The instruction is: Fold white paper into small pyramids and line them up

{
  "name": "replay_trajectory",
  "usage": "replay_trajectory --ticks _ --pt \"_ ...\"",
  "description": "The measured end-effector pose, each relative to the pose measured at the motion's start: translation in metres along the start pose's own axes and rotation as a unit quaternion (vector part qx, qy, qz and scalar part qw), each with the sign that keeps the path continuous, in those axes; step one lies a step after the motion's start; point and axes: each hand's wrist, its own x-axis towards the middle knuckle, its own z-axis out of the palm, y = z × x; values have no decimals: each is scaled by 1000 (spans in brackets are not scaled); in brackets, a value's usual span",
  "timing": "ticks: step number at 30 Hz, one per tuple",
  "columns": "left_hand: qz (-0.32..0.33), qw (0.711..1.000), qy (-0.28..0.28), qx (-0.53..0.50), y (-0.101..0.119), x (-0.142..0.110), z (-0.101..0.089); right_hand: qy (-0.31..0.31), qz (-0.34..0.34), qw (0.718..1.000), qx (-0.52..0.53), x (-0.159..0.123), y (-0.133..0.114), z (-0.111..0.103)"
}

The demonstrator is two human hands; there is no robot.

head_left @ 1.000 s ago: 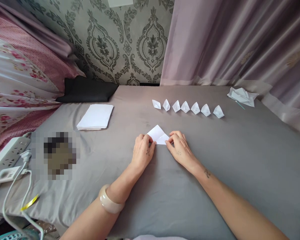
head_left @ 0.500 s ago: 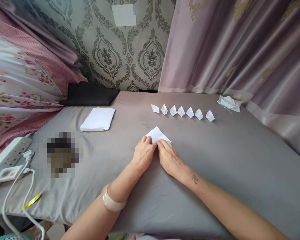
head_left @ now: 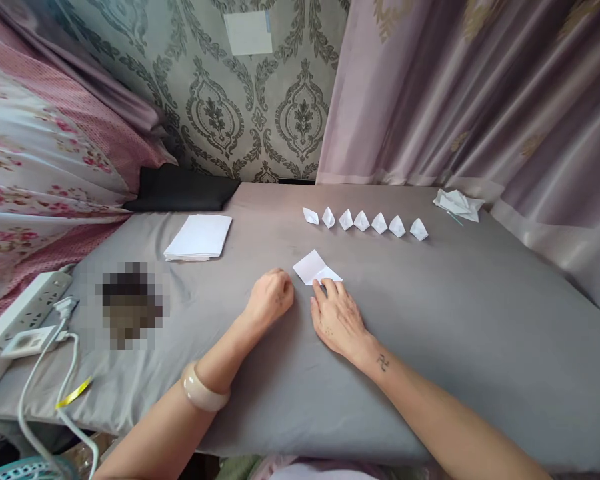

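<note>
A folded white sheet of paper [head_left: 312, 265] lies on the grey cloth in front of me, with a crease line and a flap on its right half. My right hand [head_left: 339, 317] rests on the paper's near right edge, fingers stretched out and pressing down, gripping nothing. To the left, apart from the sheet, my left hand [head_left: 271, 297] is curled into a loose fist with nothing showing in it. Beyond the sheet stands a row of several small folded paper boats [head_left: 362, 221].
A stack of white paper [head_left: 199, 237] lies at left, with a black cloth [head_left: 185, 189] behind it. Crumpled paper [head_left: 459, 203] sits at the far right. A power strip [head_left: 23, 327] with cables and a yellow strip [head_left: 74, 393] occupy the left edge. A blurred patch hides something nearby.
My left hand has let go of the paper and moved left, curling up. My right hand came inward along the near edge and now lies on the sheet with its fingers straighter.
</note>
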Motion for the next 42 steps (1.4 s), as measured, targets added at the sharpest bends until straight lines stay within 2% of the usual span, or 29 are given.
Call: replay_trajectory --ticks 3,5,8,14,20,23,26,29,33,37,42 --pt "-59 994 20 -94 1 19 -1 8 3 1000 11 -1 0 3" --pt "-46 987 40 -152 2 31 4 13 0 1000 14 -2 1 5" --pt "-8 987 41 -157 2 39 14 18 -1 1000 15 -2 2 6" --pt "-34 988 26 -151 5 20 22 18 -14 1000 16 9 7 5" --pt "-43 984 -13 -170 16 -7 24 7 -110 993 37 19 29 -1" --pt "18 991 -13 -131 12 -14 22 17 -144 987 70 16 39 -1" --pt "134 990 37 -18 3 -14 19 23 -152 983 98 10 42 -2" --pt "237 964 83 88 -6 -7 14 6 -146 983 112 6 41 -6" --pt "327 927 82 165 -9 3 3 1 -149 981 124 5 41 -10" --pt "375 910 45 169 -8 15 -7 -8 -155 978 137 5 44 -11" --pt "340 934 -83 71 -10 34 -7 -14 -158 977 145 4 49 -12"
